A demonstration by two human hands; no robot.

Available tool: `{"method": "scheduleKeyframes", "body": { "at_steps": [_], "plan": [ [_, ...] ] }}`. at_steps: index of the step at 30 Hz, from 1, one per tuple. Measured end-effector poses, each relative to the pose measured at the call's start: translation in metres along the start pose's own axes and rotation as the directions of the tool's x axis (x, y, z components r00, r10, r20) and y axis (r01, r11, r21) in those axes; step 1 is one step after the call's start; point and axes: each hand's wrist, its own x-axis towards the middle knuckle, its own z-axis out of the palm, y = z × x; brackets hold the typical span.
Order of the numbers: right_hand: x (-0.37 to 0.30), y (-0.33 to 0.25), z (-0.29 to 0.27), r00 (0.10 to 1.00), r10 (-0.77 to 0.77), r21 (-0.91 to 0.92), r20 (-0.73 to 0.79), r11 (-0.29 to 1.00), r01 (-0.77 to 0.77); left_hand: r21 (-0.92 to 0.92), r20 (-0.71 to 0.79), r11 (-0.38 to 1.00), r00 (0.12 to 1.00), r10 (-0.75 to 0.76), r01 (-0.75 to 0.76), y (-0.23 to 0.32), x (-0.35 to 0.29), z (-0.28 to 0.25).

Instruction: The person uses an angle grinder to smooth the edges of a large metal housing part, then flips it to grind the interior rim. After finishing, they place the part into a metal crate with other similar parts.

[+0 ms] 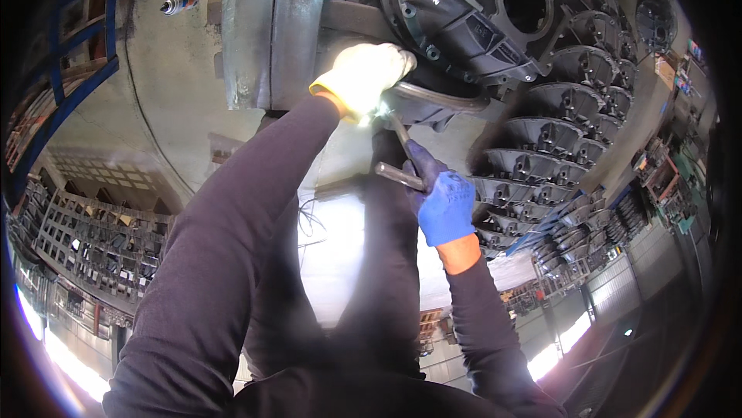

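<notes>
My left hand [365, 76], in a pale yellow glove bleached by glare, is at the lower edge of a large dark metal casting [495, 47]. Its fingers are curled closed, and what they hold, if anything, is lost in the brightness. A bright spot of light glows just below it. To the right and nearer me, my right hand [447, 200] wears a blue glove with an orange cuff. It is closed around a metal rod [399, 177] whose blunt end sticks out to the left. Another slim bar runs from its fingers up toward the bright spot.
Dark ribbed castings [549, 140] stand in rows to the right. A spray can [179, 3] lies on the floor at upper left, near a blue frame [85, 86]. A grey metal beam [274, 32] is left of the large casting. Slotted metal parts [108, 240] are at far left.
</notes>
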Motion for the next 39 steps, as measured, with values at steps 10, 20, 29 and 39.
{"method": "scheduleKeyframes", "body": {
  "at_steps": [10,20,29,39],
  "plan": [
    [0.068,-0.016,0.058,0.879,0.303,0.744,0.369,0.470,-0.474,-0.008,-0.119,1.000,0.993,0.007,-0.008,0.000,-0.009,0.007],
    [0.036,0.003,-0.026,0.816,-0.129,-0.145,0.563,0.957,0.252,-0.065,-0.122,0.997,0.991,-0.057,0.049,0.007,-0.012,0.002],
    [0.042,-0.041,0.025,0.788,0.390,0.868,0.476,-0.064,-0.492,0.031,-0.073,0.995,0.993,-0.095,0.097,0.005,0.001,-0.006],
    [0.037,-0.038,0.023,0.801,0.395,0.881,0.449,-0.047,-0.471,-0.036,-0.047,0.987,0.986,-0.161,0.160,0.006,0.006,-0.010]
  ]
}}
